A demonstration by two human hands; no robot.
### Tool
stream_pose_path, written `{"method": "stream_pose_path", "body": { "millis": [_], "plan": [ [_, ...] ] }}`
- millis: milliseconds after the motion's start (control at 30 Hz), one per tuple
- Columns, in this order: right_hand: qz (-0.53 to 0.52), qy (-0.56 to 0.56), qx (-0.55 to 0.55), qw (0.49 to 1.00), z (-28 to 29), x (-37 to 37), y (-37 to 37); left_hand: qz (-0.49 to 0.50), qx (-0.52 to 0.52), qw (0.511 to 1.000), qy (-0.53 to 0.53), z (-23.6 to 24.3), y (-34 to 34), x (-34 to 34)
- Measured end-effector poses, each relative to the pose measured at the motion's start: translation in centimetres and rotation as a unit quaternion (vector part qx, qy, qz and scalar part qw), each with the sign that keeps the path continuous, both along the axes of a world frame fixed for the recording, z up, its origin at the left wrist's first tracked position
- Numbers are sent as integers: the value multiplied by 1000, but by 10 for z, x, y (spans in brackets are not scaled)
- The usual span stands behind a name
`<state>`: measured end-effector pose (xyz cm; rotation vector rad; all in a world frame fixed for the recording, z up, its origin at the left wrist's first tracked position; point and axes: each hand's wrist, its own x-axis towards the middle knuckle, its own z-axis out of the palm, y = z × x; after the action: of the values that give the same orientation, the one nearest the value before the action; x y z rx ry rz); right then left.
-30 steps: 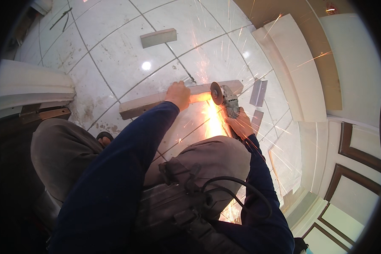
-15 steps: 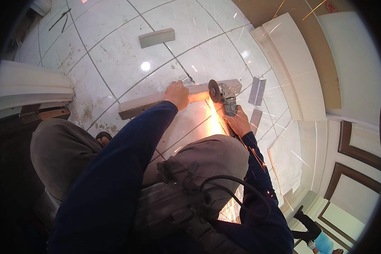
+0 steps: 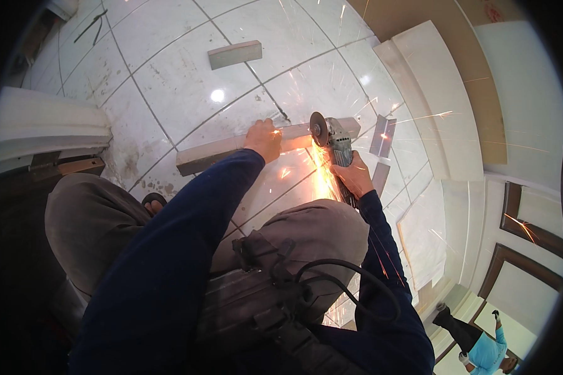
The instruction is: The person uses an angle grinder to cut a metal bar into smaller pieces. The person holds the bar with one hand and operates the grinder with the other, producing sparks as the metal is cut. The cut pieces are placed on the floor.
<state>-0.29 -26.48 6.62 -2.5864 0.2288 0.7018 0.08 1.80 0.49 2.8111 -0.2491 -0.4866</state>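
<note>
- Tiled floor (image 3: pixel 162 62): carries everything; pale panels (image 3: pixel 441 94) line its right edge.
- Metal bar (image 3: pixel 296 137): mid-floor, ahead of the person's knees, long axis running left to right, its right end slightly farther off and pointing toward the floor's right edge.
- Angle grinder (image 3: pixel 341 152): at the bar's right part, on its near side, sparks streaming back toward the knee.
- Left hand (image 3: pixel 264 140): clamped over the bar near its middle, forearm reaching diagonally forward.
- Right hand (image 3: pixel 355 175): wrapped around the grinder body, nearer the bar's right end.
- Disc (image 3: pixel 319 129): upright, across the bar.
</note>
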Motion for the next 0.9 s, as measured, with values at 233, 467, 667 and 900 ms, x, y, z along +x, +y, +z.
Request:
{"method": "stream_pose_path", "body": {
  "millis": [233, 467, 667, 900],
  "plan": [
    [-22, -12, 69, 997, -7, -1, -5, -6, -1, 1000, 13, 4, 1, 2],
    [56, -23, -8, 998, -4, 3, -2, -7, 11, 1000, 17, 1, 2, 2],
    [12, -12, 20, 1000, 0, -7, -8, 10, -4, 1000, 13, -2, 0, 1],
    [-11, 5, -5, 1000, 8, -15, -3, 12, 2, 1000, 18, 3, 0, 1]
  ]
}}
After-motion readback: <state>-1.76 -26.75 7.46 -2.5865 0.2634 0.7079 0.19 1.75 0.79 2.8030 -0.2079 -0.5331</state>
